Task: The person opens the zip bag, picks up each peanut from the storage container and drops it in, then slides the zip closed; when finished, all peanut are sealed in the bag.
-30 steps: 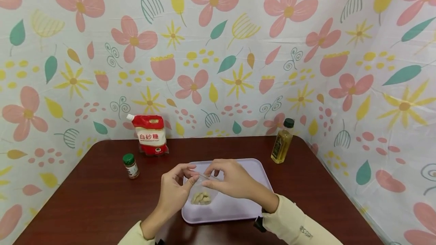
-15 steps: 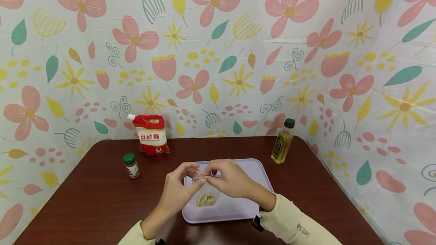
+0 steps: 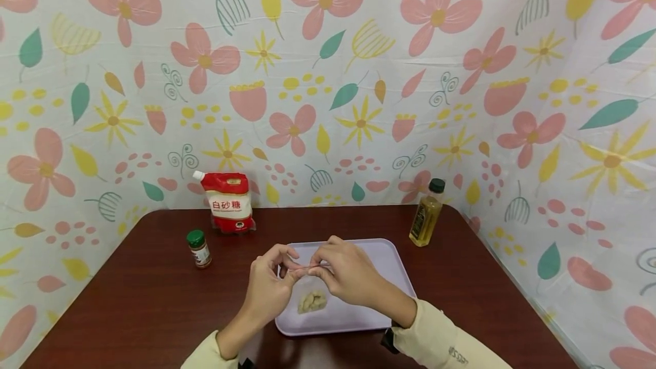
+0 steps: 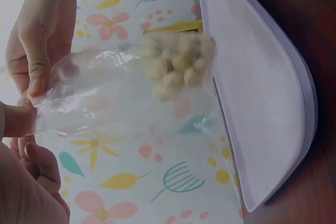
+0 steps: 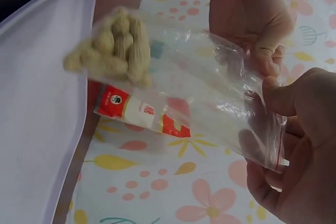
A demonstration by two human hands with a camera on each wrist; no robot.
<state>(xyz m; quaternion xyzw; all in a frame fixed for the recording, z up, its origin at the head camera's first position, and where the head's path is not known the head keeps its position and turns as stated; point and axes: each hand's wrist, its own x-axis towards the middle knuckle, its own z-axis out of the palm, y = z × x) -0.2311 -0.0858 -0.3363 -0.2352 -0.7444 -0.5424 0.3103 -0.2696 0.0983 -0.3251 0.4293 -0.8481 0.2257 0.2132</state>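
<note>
A clear zip bag [image 5: 210, 82] hangs between my two hands, with several unshelled peanuts [image 5: 118, 45] gathered at its bottom end. In the head view the peanuts [image 3: 312, 302] overlap the near left part of the lilac tray [image 3: 364, 316]. My left hand [image 3: 267, 285] pinches the bag's top edge between thumb and fingers. Close beside it, my right hand [image 3: 349, 273] pinches the same edge, the thumbs almost meeting. A red line runs along the bag's mouth in the right wrist view. The fingers hide part of that edge.
On the dark table [image 3: 128, 300], a red and white sugar pouch [image 3: 229, 204] stands at the back left. A green-capped spice jar [image 3: 199, 249] is nearer on the left. An oil bottle [image 3: 427, 214] stands at the back right, before a floral curtain [image 3: 328, 101].
My left hand has come slightly right, closer to the right hand along the bag's edge. The bag and its peanuts have swung slightly right.
</note>
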